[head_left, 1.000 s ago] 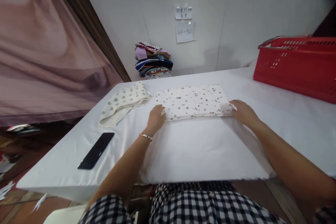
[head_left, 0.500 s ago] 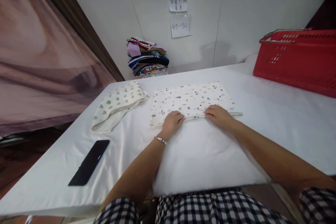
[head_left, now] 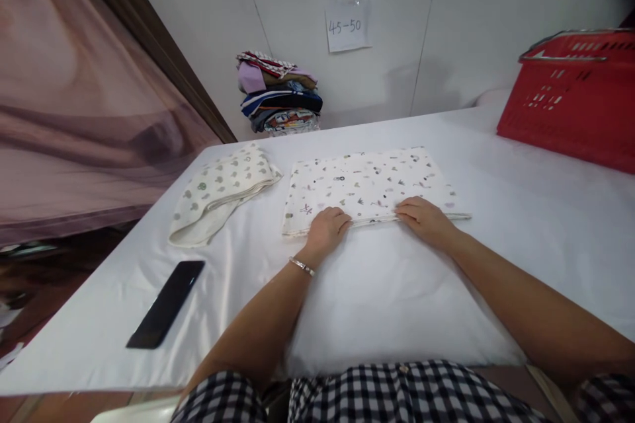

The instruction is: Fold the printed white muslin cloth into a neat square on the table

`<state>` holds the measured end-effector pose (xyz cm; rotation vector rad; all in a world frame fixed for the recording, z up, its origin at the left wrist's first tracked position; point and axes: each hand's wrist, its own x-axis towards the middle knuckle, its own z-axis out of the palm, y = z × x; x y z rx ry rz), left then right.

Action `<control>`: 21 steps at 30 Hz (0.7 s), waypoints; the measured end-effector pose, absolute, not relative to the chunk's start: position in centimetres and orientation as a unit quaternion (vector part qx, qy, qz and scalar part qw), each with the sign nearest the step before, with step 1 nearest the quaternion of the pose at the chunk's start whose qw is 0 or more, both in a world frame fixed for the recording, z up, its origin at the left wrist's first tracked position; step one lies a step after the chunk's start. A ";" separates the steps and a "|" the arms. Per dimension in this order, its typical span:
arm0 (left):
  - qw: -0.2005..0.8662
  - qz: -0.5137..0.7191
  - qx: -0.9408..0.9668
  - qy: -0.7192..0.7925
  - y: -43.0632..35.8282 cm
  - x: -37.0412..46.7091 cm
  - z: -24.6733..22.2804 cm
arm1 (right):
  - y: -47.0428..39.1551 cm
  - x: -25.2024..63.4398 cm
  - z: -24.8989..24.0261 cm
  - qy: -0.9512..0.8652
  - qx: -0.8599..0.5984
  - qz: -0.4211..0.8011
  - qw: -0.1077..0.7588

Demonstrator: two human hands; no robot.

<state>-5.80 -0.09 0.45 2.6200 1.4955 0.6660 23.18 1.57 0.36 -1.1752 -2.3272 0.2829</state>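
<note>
A white cloth (head_left: 357, 185) with small printed figures lies folded in a flat rectangle in front of me. At its near edge, left of the middle, my left hand (head_left: 328, 230) has its fingers closed on the layered border. My right hand (head_left: 421, 218) pinches the same edge further right, with the thumb side toward the cloth. Past the right hand a thin strip of the lower layers sticks out. The fingertips of both hands are partly hidden. A second cloth (head_left: 223, 185), cream with grey-green motifs, lies loosely folded on the left.
A black phone-like slab (head_left: 166, 304) rests on the white-covered table (head_left: 238, 317) at near left. A red basket (head_left: 575, 99) stands at the far right. Behind the table's far edge rises a stack of folded fabrics (head_left: 280, 96). Paper signs (head_left: 348, 26) hang on the wall.
The view has shifted slightly. My right hand has moved a little to the right along the cloth's near edge; the left hand stays nearly in place.
</note>
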 end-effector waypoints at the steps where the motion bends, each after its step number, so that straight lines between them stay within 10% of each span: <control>1: 0.028 0.213 0.848 0.485 -0.1 -5.8 0.5 | 1.5 23.2 0.4 -0.857 -0.434 0.107 0.258; 21: 0.041 0.226 0.823 0.519 -0.4 -5.0 1.0 | 1.1 22.5 0.8 -0.861 -0.440 0.077 0.243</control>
